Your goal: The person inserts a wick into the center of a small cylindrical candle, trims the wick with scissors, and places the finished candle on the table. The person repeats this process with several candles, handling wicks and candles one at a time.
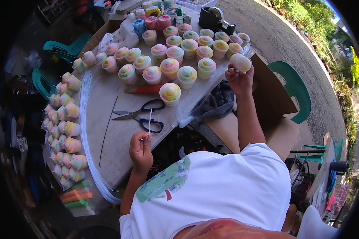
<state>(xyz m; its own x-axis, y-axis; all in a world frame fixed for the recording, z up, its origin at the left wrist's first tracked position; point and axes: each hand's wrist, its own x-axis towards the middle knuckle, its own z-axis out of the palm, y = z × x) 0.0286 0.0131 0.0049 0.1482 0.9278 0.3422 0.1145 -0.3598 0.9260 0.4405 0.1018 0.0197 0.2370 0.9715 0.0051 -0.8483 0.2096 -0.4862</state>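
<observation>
Pinched between the thumb and fingers of my left hand (141, 150) is a thin white wick (150, 119), pointing up over the near edge of the table. Raised at the right, my right hand (241, 81) grips a pale swirled candle (240, 62) shaped like a small cup, tilted on its side. Scissors with dark blue handles (137, 115) lie half open just beyond my left hand. A single yellow swirled candle (170, 94) stands upright near them. Behind it spread several more pastel candles (187, 77), upright on the table (107, 131).
A long bundle of white wicks (83, 119) curves along the left, beside rows of wicked candles (72, 128). A thin dark rod (108, 131) and a red-handled tool (143, 89) lie on the table. Dark cloth (215, 101), a cardboard box (267, 87) and a tape dispenser (215, 20) are rightward.
</observation>
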